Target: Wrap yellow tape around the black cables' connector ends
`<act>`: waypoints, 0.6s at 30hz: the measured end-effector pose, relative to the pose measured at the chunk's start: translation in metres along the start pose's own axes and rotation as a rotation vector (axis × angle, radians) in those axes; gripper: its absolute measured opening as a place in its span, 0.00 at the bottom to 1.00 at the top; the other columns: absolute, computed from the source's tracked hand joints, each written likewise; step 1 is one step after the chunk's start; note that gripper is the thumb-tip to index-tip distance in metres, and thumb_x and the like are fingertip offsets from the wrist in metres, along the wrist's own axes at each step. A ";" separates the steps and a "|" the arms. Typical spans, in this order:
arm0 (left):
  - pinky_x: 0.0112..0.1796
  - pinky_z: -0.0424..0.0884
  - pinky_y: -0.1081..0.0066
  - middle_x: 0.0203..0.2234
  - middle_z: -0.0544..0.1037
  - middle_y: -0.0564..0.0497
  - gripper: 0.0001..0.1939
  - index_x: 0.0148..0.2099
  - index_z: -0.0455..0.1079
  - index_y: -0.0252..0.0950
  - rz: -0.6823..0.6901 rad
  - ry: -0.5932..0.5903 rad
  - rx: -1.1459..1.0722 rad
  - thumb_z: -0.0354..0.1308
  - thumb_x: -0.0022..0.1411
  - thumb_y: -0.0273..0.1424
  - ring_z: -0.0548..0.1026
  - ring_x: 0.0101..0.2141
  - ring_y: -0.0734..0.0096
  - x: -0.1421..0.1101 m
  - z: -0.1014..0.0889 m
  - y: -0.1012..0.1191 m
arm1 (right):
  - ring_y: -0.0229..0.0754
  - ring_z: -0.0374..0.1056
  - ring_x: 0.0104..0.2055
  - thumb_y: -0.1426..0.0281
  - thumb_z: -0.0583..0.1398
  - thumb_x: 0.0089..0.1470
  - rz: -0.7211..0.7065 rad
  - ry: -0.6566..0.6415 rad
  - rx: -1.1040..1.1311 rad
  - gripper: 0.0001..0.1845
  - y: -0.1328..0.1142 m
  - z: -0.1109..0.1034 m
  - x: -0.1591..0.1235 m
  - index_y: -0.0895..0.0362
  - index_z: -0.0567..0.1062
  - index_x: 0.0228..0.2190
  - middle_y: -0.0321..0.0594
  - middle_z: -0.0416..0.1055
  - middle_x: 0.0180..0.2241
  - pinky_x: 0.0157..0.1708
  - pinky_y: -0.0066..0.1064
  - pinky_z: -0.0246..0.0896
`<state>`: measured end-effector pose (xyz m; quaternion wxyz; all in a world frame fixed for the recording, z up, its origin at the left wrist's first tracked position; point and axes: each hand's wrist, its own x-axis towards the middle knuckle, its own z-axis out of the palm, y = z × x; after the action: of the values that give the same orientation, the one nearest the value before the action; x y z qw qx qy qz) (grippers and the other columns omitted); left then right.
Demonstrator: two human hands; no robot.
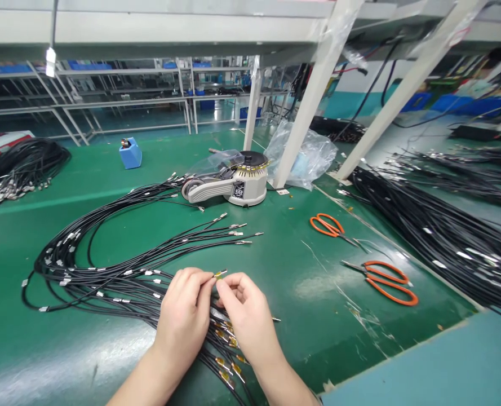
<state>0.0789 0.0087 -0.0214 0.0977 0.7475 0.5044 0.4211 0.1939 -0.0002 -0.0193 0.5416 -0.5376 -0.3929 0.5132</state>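
Observation:
My left hand [185, 310] is closed, thumb and forefinger pinching a black cable close to its metal-tipped end. Amber tape [220, 274] wraps around that end and sticks out beyond the fingertips. Against the tape, the thumb and fingers of my right hand [247, 316] are pressed together in a pinch. Beneath both hands runs a bundle of black cables [106, 276], curving left with white labels along it. Several cable ends with amber tape [229, 338] lie under my right hand; bare metal ends [237, 232] lie beyond my hands.
A round tape dispenser [245, 183] stands ahead on the green table [284, 270]. Two orange-handled scissors [385, 279] lie to the right. A blue holder [131, 154] sits farther back. White posts [309, 96] rise at the right, beside more black cables [436, 225].

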 end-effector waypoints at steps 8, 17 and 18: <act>0.33 0.69 0.71 0.27 0.76 0.53 0.07 0.32 0.71 0.38 -0.220 -0.092 -0.158 0.52 0.62 0.27 0.74 0.30 0.71 0.005 -0.005 0.001 | 0.41 0.70 0.28 0.66 0.62 0.48 -0.019 0.036 0.001 0.08 -0.001 -0.001 -0.005 0.59 0.75 0.26 0.38 0.75 0.25 0.31 0.31 0.67; 0.28 0.68 0.73 0.22 0.74 0.55 0.09 0.29 0.71 0.39 -0.349 -0.135 -0.191 0.53 0.61 0.31 0.71 0.24 0.72 0.007 -0.007 0.000 | 0.42 0.71 0.29 0.67 0.61 0.50 -0.040 0.032 -0.041 0.07 0.002 -0.001 -0.004 0.58 0.76 0.26 0.40 0.77 0.26 0.31 0.32 0.67; 0.28 0.68 0.73 0.22 0.73 0.55 0.09 0.29 0.71 0.38 -0.358 -0.139 -0.193 0.53 0.61 0.31 0.71 0.24 0.72 0.007 -0.007 0.000 | 0.42 0.71 0.29 0.67 0.61 0.50 -0.043 0.030 -0.048 0.07 0.002 -0.001 -0.004 0.58 0.76 0.26 0.41 0.77 0.26 0.31 0.32 0.67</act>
<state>0.0750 0.0126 -0.0133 0.2767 0.6603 0.5785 0.3907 0.1938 -0.0045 -0.0210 0.5454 -0.5496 -0.4084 0.4834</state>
